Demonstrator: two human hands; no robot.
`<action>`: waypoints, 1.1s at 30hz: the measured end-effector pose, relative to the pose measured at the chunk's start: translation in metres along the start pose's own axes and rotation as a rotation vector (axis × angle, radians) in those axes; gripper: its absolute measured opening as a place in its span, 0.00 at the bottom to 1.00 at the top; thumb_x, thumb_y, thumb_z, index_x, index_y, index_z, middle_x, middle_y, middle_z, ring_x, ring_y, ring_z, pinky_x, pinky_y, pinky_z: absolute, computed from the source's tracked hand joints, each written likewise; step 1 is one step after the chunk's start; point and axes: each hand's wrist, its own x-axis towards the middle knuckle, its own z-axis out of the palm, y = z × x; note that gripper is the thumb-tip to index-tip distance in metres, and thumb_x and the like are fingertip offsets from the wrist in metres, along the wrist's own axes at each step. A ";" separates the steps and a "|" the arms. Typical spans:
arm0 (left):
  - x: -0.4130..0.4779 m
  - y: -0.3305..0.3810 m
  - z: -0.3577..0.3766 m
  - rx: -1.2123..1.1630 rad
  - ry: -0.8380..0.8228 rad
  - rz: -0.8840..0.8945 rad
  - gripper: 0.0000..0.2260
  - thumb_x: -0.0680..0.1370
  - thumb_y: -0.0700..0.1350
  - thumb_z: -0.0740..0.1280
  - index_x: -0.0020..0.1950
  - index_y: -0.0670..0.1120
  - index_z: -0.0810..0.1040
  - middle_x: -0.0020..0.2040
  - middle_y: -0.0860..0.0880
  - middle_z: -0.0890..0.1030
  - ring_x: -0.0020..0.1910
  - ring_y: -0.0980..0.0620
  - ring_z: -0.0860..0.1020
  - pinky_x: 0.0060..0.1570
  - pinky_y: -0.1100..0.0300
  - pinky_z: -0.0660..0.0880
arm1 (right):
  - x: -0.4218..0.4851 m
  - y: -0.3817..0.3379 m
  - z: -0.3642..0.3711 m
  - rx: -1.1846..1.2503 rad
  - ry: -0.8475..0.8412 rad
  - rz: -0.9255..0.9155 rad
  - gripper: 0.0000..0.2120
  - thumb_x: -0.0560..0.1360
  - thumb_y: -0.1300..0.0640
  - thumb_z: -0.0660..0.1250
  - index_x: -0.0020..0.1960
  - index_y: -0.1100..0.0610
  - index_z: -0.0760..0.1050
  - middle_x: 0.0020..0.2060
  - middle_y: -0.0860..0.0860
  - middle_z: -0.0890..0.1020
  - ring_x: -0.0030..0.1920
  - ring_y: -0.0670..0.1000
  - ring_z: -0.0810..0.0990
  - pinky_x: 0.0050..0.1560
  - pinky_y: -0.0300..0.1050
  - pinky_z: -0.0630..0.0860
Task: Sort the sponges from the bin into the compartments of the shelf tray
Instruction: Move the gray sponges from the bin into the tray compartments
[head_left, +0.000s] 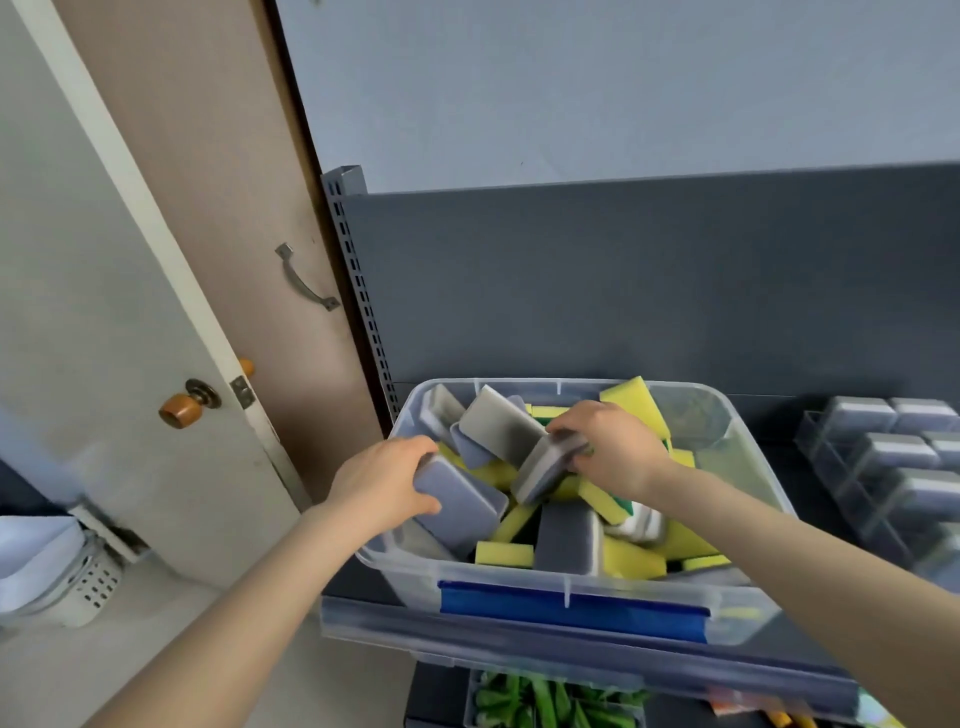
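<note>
Here, going from the left, you have a door (130, 312) beside the shelving, and it plays no part in the work. Your left hand (384, 483) is inside the bin (498, 576), with fingers and thumb curled round a blue-grey sponge (462, 506) that lies near the bin's left wall. More to the right, your right hand (613, 447) grips a grey sponge (545, 470), tilted on its edge, in the middle of the pile. Around both are many yellow sponges (631, 405) and other grey ones, all mixed. So I judge the step to be the picking: two sponges are taken but neither has left the bin. The next move asks you to lift both clear of the pile and carry them right to the shelf tray (815, 436), which stands just beside the bin and holds grey sponges in rows. You should choose a compartment that matches each colour. Some things are hard to see: the tray is cut off by the right edge, so I cannot tell how many compartments are free. The fingertips of your right hand are hidden behind the sponge. Below the bin, some green things (545, 701) are blurred and cut off.
</note>
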 end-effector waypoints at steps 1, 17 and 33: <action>0.000 0.000 -0.001 -0.035 0.004 0.005 0.23 0.69 0.55 0.72 0.62 0.56 0.71 0.50 0.58 0.75 0.47 0.54 0.75 0.40 0.57 0.75 | 0.000 -0.001 -0.003 0.017 0.009 0.001 0.20 0.71 0.57 0.68 0.62 0.51 0.74 0.57 0.51 0.77 0.59 0.53 0.73 0.56 0.40 0.68; 0.029 0.070 -0.041 -0.390 0.133 0.225 0.18 0.74 0.55 0.68 0.63 0.57 0.76 0.54 0.56 0.76 0.53 0.57 0.74 0.52 0.57 0.71 | -0.057 0.027 -0.068 0.518 0.307 0.314 0.09 0.70 0.51 0.73 0.48 0.50 0.78 0.36 0.47 0.82 0.26 0.46 0.80 0.30 0.35 0.76; 0.050 0.127 -0.016 -0.972 0.145 0.149 0.19 0.74 0.43 0.64 0.60 0.63 0.70 0.50 0.49 0.74 0.48 0.53 0.76 0.40 0.55 0.80 | -0.130 0.058 -0.074 0.473 0.353 0.519 0.15 0.68 0.55 0.72 0.55 0.51 0.79 0.44 0.46 0.83 0.45 0.45 0.81 0.50 0.44 0.79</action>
